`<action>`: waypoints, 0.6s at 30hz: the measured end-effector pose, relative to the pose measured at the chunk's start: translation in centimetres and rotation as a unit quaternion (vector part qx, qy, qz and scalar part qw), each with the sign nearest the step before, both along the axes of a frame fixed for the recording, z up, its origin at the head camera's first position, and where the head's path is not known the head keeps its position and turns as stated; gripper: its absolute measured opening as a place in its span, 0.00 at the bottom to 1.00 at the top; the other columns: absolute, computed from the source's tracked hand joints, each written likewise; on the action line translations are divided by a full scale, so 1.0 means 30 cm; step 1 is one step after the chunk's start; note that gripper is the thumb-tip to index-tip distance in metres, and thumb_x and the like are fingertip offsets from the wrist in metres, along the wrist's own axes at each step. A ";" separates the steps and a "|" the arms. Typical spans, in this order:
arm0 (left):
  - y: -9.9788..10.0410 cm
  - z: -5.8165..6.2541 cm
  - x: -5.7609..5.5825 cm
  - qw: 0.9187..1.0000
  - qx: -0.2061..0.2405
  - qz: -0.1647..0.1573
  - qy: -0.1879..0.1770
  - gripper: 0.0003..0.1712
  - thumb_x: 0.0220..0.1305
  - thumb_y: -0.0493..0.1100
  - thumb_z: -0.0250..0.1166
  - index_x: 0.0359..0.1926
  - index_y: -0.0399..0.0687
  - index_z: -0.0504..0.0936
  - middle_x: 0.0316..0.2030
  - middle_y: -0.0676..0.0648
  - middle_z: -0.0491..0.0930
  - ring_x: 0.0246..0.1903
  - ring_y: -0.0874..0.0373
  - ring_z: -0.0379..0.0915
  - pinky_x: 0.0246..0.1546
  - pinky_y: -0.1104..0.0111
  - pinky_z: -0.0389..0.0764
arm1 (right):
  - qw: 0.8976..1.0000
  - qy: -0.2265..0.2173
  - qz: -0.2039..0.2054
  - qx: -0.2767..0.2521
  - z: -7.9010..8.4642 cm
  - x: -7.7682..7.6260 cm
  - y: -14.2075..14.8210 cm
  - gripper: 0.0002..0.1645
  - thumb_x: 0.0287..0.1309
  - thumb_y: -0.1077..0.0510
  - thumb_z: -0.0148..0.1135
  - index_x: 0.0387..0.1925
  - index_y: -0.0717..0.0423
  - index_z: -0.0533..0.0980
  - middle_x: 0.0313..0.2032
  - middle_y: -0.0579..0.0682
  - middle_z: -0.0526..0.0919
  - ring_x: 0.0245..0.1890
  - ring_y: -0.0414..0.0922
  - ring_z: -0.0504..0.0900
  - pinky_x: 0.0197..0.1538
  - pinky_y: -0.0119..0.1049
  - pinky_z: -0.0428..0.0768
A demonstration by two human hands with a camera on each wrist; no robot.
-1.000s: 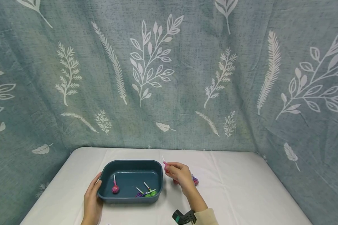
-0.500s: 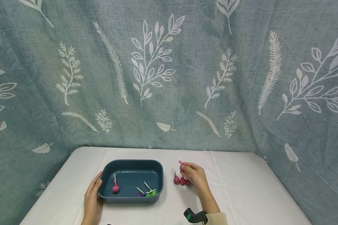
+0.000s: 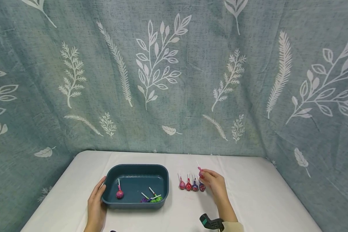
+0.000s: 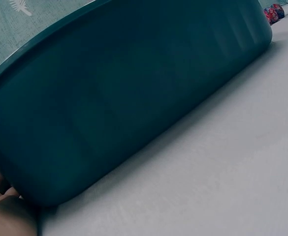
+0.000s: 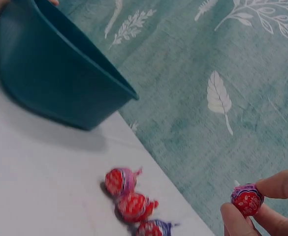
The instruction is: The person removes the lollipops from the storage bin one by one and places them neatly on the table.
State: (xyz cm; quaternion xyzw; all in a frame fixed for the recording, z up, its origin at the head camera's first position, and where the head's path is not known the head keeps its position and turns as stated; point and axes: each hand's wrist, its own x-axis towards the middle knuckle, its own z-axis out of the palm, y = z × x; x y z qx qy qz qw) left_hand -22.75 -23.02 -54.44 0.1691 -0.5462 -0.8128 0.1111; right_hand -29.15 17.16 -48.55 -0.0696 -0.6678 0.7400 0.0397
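So my right hand has a round lollipop in a pink-and-red wrapper pinched in its fingers, right of centre, low in the head view, white stick up. Below it on the white desk there's a row of four round lollipops in red, pink and bluish wrappers; right wrist cam only catches three, bottom of frame. My left hand is on the left end of a dark teal rectangular bin, can't tell if its fingers curl round. Only the head view shows what's inside: one pink lollipop left, a green-and-purple bunch lower right.
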 end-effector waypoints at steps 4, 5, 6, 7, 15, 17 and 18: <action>0.001 -0.001 -0.002 1.000 -0.001 0.003 0.002 0.33 0.71 0.55 0.56 0.72 0.53 0.61 0.73 0.52 0.54 0.70 0.54 0.50 0.68 0.55 0.53 | 1.000 0.020 -0.015 0.008 -0.024 -0.003 0.038 0.18 0.59 0.63 0.63 0.46 0.75 0.77 0.40 0.59 0.82 0.37 0.43 0.84 0.42 0.34 0.82; 0.001 -0.001 -0.002 1.000 -0.002 0.003 0.002 0.34 0.71 0.55 0.56 0.72 0.53 0.61 0.73 0.52 0.54 0.70 0.54 0.50 0.68 0.55 0.53 | 1.000 0.020 -0.019 0.010 -0.029 -0.004 0.047 0.18 0.58 0.64 0.64 0.45 0.76 0.77 0.39 0.58 0.83 0.36 0.43 0.84 0.41 0.34 0.82; 0.002 0.000 -0.003 1.000 -0.004 0.004 0.002 0.34 0.71 0.56 0.56 0.72 0.53 0.61 0.73 0.51 0.54 0.70 0.53 0.50 0.68 0.55 0.53 | 0.999 0.017 -0.022 0.015 -0.036 -0.007 0.056 0.18 0.58 0.64 0.65 0.45 0.75 0.77 0.38 0.57 0.83 0.35 0.42 0.84 0.41 0.34 0.82; 0.002 0.000 -0.004 1.000 -0.005 0.004 0.002 0.34 0.70 0.56 0.56 0.72 0.53 0.61 0.73 0.52 0.54 0.71 0.53 0.50 0.68 0.55 0.53 | 0.999 0.010 -0.031 0.022 -0.040 -0.009 0.063 0.17 0.57 0.64 0.65 0.45 0.75 0.78 0.37 0.57 0.84 0.34 0.42 0.84 0.41 0.34 0.82; 0.002 0.002 -0.003 1.000 -0.012 0.004 -0.002 0.34 0.70 0.56 0.56 0.72 0.54 0.61 0.73 0.51 0.53 0.71 0.53 0.49 0.68 0.55 0.53 | 0.991 -0.045 -0.052 0.112 -0.065 -0.014 0.105 0.17 0.60 0.64 0.63 0.47 0.73 0.77 0.38 0.57 0.84 0.35 0.46 0.84 0.40 0.37 0.83; 0.002 0.003 -0.003 1.000 -0.013 0.006 -0.004 0.34 0.71 0.56 0.56 0.72 0.54 0.61 0.73 0.52 0.53 0.71 0.54 0.49 0.68 0.56 0.53 | 0.989 -0.048 -0.052 0.131 -0.072 -0.010 0.109 0.17 0.60 0.64 0.64 0.46 0.73 0.78 0.37 0.57 0.84 0.34 0.46 0.84 0.37 0.35 0.83; 0.002 0.002 -0.003 1.000 -0.011 0.007 -0.006 0.34 0.70 0.56 0.56 0.72 0.54 0.61 0.73 0.52 0.54 0.71 0.54 0.50 0.68 0.56 0.53 | 0.987 -0.049 -0.053 0.141 -0.075 -0.008 0.111 0.16 0.59 0.64 0.64 0.45 0.73 0.78 0.36 0.56 0.84 0.33 0.45 0.84 0.35 0.34 0.83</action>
